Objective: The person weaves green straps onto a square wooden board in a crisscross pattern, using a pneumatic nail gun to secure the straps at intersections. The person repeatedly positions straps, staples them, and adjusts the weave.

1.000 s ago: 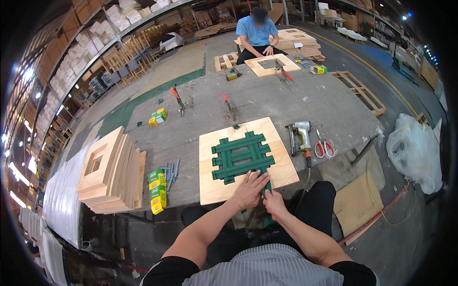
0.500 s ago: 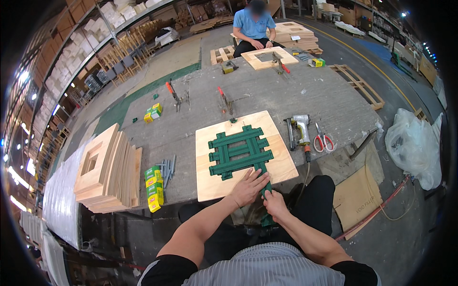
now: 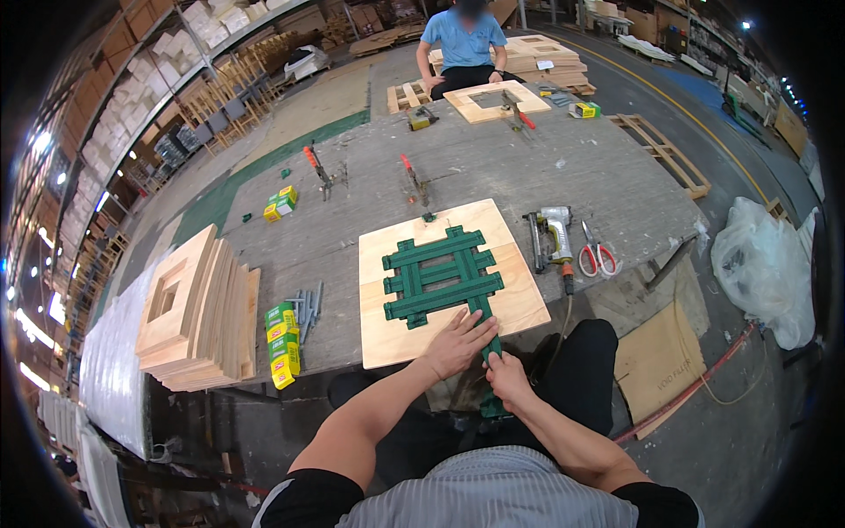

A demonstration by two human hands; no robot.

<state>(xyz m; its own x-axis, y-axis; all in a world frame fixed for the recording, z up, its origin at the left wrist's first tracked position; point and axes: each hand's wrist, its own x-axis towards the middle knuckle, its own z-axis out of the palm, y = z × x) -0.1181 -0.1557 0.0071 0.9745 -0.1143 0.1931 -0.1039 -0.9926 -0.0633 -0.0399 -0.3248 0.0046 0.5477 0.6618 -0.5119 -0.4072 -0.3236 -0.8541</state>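
Note:
A pale plywood board [image 3: 519,295] lies at the table's near edge, and dark green webbing straps [image 3: 440,304] cross over and under each other on its cut-out. My left hand [image 3: 459,343] rests flat on the board's near part, fingers stretched over the near strap. Just right of it, my right hand [image 3: 508,380] is closed round the loose length of that webbing strap [image 3: 492,348], which runs off the board's front edge. The strap's tail [image 3: 493,407] hangs below my right hand, above my lap.
A staple gun [image 3: 556,236] with a hose and red-handled scissors [image 3: 598,255] lie at the right. Stacked wooden frames [image 3: 198,326], yellow-green boxes [image 3: 283,348] and staple strips [image 3: 308,308] stand at the left. Toggle clamps [image 3: 414,180] sit beyond the board. Across the table sits a co-worker [image 3: 464,44].
The co-worker across the table has sat up straighter and drawn their hands back from the frame. My hands keep nearly the same place on the strap.

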